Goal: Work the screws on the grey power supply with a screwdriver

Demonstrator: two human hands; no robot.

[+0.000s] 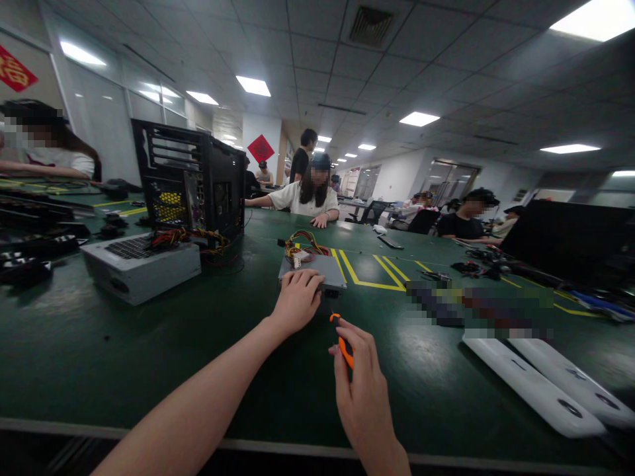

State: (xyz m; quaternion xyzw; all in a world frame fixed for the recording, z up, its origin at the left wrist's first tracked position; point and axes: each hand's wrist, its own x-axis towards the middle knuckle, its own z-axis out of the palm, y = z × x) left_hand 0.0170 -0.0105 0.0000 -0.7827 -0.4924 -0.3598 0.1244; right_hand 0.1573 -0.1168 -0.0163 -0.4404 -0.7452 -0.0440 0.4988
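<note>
Head view: a small grey power supply (331, 270) lies on the green counter (223, 324) straight ahead, with a bundle of coloured cables (310, 243) and a white connector (297, 262) at its far side. The left hand (297, 301) rests over its near edge, fingers close together on the top face; the thumb is hidden, so I cannot tell whether it grips or only presses. The right hand (364, 370) is closed around an orange and black screwdriver (346, 352), its shaft pointing toward the near side of the box; whether the tip touches is too small to tell.

As a judgement, the box should feel dense for its size and quite rigid, being sheet metal, with smooth faces that could slide on this counter unless pressed down. Its edges may be sharp, so flat fingers on top suit it better than a squeeze along a rim. For lifting, opposite side walls look like the sound place to hold; the cables are limp and likely to pull at their connectors, so they make a poor handle. The screwdriver looks light, with a thick handle that should give good purchase. A larger power supply (159, 274) sits well apart to the left, just beside a black computer case (229, 182)
</note>
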